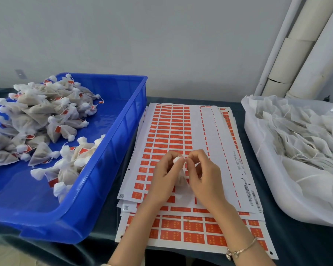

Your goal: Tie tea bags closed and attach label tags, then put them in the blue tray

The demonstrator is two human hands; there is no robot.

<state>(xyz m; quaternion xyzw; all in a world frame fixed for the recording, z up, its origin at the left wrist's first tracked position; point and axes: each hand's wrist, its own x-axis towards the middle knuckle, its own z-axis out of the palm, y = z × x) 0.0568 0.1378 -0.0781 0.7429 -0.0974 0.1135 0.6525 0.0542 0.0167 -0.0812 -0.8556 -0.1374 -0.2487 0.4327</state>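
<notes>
Tea bag [181, 182]: likely light, soft, tearable mesh; left hand [162, 175] and right hand [204, 175], grips pinched on its gathered neck, the safest hold.

Nothing reads clearly. Right of centre, the top label sheet [198, 131] bears a barcode [250, 197] and blurred small digits [239, 167]; yellow marks on the orange stickers [193, 225] are illegible.

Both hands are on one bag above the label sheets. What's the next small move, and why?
Probably cinch the neck tight: the left hand grips the gathered top of the tea bag, the right hand pinches at the same spot, and it shows no red tag yet, unlike the tagged bags in the blue tray.
</notes>
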